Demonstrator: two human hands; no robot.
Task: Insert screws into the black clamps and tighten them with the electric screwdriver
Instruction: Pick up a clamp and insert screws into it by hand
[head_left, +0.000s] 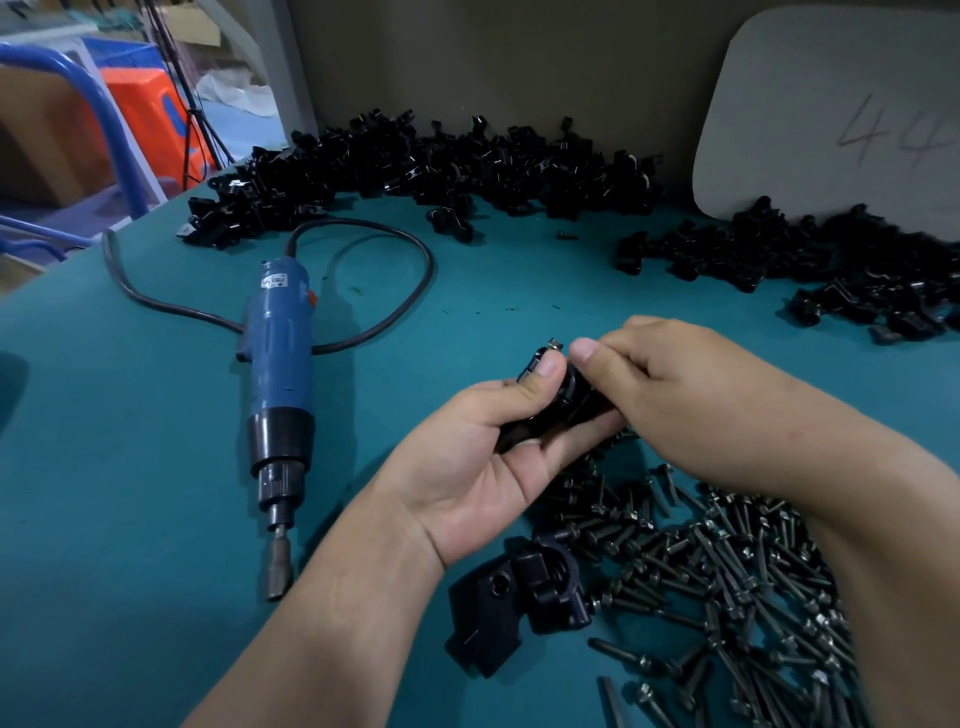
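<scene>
My left hand grips a black clamp above the teal table, thumb pressed on its top. My right hand pinches a screw whose head shows at the clamp's upper end. The blue electric screwdriver lies on the table to the left, bit pointing toward me, held by no hand. Loose dark screws are scattered under my right forearm. Near my left wrist another black clamp sits on the table.
A long heap of black clamps runs along the back of the teal table, with a second heap at the right. The screwdriver's black cable loops behind it. A grey board leans against the wall.
</scene>
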